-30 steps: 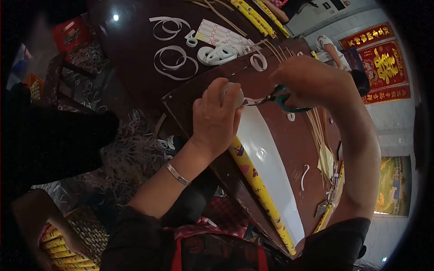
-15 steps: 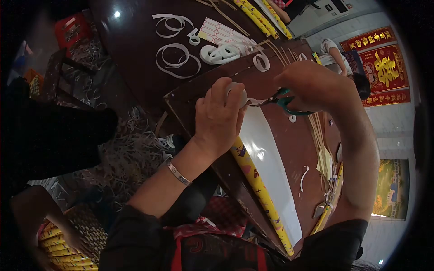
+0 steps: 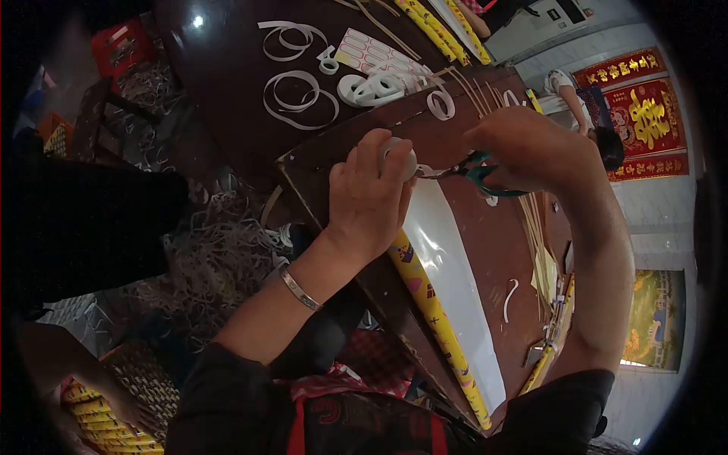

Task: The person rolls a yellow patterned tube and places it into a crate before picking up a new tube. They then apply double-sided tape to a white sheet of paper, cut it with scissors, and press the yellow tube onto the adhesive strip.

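Note:
My left hand [image 3: 371,196] is closed round a small white roll [image 3: 397,158] above the table's near corner. Green-handled scissors [image 3: 479,173] are in my right hand [image 3: 516,148], their blades pointing left at a short white strip beside the roll. Below my left hand, a yellow patterned tube [image 3: 440,326] lies along the table edge, with a glossy white sheet [image 3: 455,288] extending from it. The tube's upper end is hidden behind my left hand.
The dark red table [image 3: 485,235] holds white strip coils [image 3: 299,100], a label sheet [image 3: 379,53], thin brown sticks [image 3: 533,227] and more yellow tubes [image 3: 432,30]. Strip scraps [image 3: 220,265] litter the floor. Another person's hand [image 3: 125,398] is at lower left, near yellow rolls.
Both hands keep nearly the same pose, with the roll and scissors still held. The view has shifted very slightly.

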Tool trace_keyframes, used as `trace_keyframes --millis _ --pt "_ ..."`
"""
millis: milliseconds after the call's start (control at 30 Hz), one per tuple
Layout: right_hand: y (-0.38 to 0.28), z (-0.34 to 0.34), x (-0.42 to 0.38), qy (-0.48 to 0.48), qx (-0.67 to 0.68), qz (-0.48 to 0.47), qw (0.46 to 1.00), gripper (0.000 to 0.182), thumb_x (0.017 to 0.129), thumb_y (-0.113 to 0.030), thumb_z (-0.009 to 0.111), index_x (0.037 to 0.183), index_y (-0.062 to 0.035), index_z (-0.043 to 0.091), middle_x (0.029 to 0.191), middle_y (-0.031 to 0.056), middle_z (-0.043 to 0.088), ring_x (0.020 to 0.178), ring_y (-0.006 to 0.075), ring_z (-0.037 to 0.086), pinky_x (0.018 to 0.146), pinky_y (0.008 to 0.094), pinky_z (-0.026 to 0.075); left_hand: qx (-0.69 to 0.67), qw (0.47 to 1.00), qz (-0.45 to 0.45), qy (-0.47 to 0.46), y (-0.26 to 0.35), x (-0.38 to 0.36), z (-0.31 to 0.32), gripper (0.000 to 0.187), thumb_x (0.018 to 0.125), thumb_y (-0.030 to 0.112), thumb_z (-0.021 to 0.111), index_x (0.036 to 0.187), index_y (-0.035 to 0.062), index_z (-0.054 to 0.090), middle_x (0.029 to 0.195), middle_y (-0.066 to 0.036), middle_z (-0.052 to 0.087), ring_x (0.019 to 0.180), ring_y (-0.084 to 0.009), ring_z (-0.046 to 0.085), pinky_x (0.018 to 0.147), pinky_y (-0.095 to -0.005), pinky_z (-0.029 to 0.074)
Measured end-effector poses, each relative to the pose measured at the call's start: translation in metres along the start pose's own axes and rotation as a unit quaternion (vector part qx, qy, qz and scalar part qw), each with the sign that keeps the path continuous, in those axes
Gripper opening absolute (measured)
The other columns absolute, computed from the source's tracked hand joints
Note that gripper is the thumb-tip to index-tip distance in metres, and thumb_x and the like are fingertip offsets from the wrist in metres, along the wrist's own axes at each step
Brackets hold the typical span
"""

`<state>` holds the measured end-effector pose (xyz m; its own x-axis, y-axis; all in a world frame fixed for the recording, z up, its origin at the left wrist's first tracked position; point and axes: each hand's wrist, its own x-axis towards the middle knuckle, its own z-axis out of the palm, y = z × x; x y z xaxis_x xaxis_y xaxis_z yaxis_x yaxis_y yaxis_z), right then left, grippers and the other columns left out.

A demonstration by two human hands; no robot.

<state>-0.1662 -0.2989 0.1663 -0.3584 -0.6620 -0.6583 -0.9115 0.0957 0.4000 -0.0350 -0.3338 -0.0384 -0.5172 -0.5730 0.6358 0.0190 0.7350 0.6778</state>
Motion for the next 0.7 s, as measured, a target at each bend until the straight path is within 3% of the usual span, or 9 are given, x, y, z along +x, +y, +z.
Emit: trace_keyframes --millis 67,167,500,567,700 --pt "0.0038 0.0041 -0.0013 0.036 0.026 -0.021 0.999 0.033 0.066 -0.011 0.079 0.095 -0.0040 0.065 0.092 0.0139 0.065 0.097 0.0336 0.064 0.086 0.0437 0.051 -0.002 1.000 -0.001 -0.016 0.0002 0.0003 -0.0020 0.048 0.085 0.013 0.068 0.129 0.0082 0.049 0.127 -0.019 0.048 0.104 -0.0384 0.058 0.080 -0.0461 0.048" --pt "0.0007 0.0020 -0.0009 0.012 0.012 -0.009 1.000 0.035 0.066 -0.011 0.079 0.098 -0.0050 0.066 0.092 0.0139 0.065 0.097 0.0340 0.064 0.086 0.0438 0.051 -0.009 1.000 -0.004 -0.009 -0.0001 0.0006 -0.0004 0.051 0.078 0.011 0.072 0.125 0.0066 0.051 0.125 -0.017 0.050 0.109 -0.0343 0.058 0.075 -0.0443 0.044" --pt "0.0025 0.0043 0.0001 0.004 0.016 -0.006 1.000 0.036 0.065 -0.012 0.080 0.098 -0.0061 0.066 0.090 0.0136 0.065 0.095 0.0336 0.065 0.084 0.0443 0.051 -0.015 1.000 -0.009 -0.016 0.0001 0.0008 -0.0009 0.050 0.078 0.011 0.072 0.124 0.0066 0.052 0.123 -0.017 0.051 0.105 -0.0346 0.059 0.074 -0.0442 0.044" --pt "0.0009 0.0029 -0.0013 0.011 -0.004 -0.012 1.000 0.037 0.064 -0.012 0.080 0.098 -0.0062 0.067 0.090 0.0138 0.065 0.094 0.0335 0.065 0.084 0.0441 0.051 -0.004 1.000 0.000 -0.011 0.0004 0.0015 -0.0023 0.046 0.083 0.012 0.070 0.125 0.0082 0.050 0.124 -0.019 0.050 0.100 -0.0373 0.060 0.075 -0.0450 0.049" --pt "0.0009 0.0047 -0.0006 0.018 0.010 -0.013 1.000 0.037 0.064 -0.012 0.080 0.098 -0.0059 0.067 0.089 0.0137 0.065 0.094 0.0334 0.065 0.084 0.0439 0.051 -0.021 1.000 -0.001 -0.015 -0.0005 0.0019 -0.0025 0.045 0.083 0.012 0.070 0.125 0.0076 0.050 0.124 -0.019 0.051 0.101 -0.0378 0.060 0.075 -0.0451 0.050"
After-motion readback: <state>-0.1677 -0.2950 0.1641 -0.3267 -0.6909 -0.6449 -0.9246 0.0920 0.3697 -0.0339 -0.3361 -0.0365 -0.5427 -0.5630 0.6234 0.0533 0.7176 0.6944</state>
